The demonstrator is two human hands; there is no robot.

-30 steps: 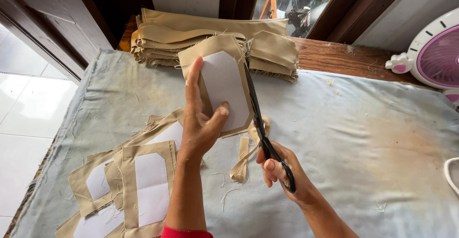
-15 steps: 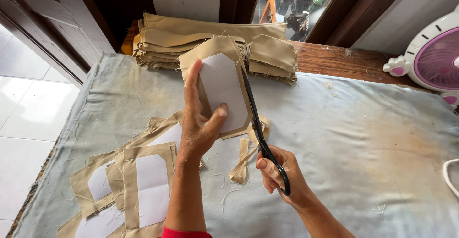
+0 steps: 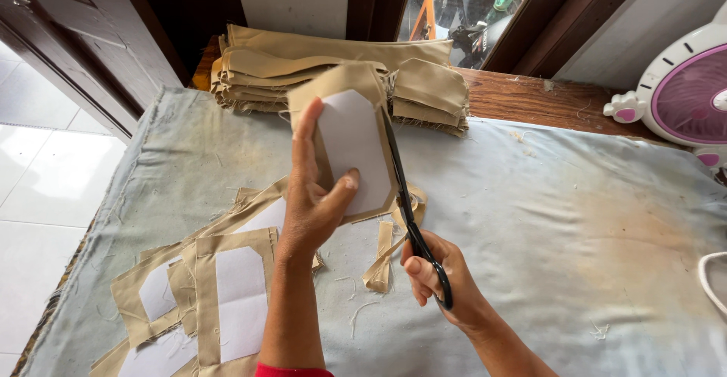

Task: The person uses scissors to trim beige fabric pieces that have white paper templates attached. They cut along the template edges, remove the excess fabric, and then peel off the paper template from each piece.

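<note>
My left hand [image 3: 314, 199] holds up a tan fabric piece [image 3: 344, 93] with a white pointed paper pattern [image 3: 352, 146] on it, thumb pressed on the paper. My right hand [image 3: 443, 282] grips black scissors [image 3: 405, 203], whose blades run up along the piece's right edge. A cut tan strip [image 3: 386, 252] hangs down from that edge onto the table.
A pile of similar tan pieces with white patterns [image 3: 204, 294] lies at the lower left on the grey cloth-covered table [image 3: 575, 233]. A stack of folded tan fabric [image 3: 303, 70] sits at the far edge. A white and pink fan [image 3: 681, 93] stands at the right. A tiled floor [image 3: 38, 172] lies beyond the table's left edge.
The scissors have moved slightly up along the right edge of the piece; the trimmed strip hangs a little longer. My left hand holds its grip.
</note>
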